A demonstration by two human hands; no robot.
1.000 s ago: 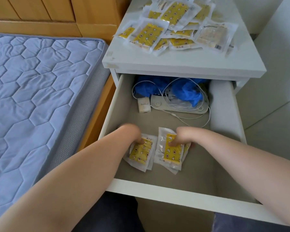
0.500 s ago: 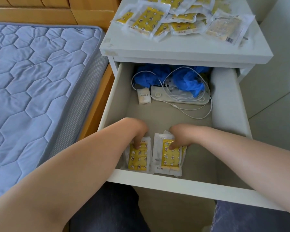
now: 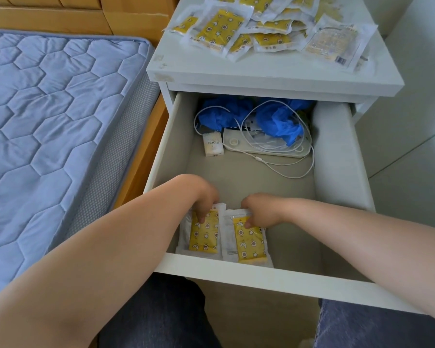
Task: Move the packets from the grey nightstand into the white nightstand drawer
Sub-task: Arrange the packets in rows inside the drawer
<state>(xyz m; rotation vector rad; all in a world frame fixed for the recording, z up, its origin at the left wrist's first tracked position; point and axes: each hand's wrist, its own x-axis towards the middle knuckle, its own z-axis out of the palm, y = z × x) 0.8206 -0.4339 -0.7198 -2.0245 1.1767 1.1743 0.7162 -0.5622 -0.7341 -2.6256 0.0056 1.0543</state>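
Packets (image 3: 203,233) yellow, star print; drawer (image 3: 236,270) white, beige inside; mattress (image 3: 48,121) blue, hexagon quilting; cloth (image 3: 276,121) blue.

Arms outstretched, left hand (image 3: 206,198) holds left packet (image 3: 203,236), right hand (image 3: 260,209) holds right packet (image 3: 249,244).

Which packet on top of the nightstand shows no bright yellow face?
The big packet farthest right: it is pale, with a barcode at its corner, while the other packets show bright yellow.

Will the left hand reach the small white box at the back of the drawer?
Probably yes: the left hand holds a yellow star-printed packet near the front, and only bare drawer floor lies between it and the small white box.
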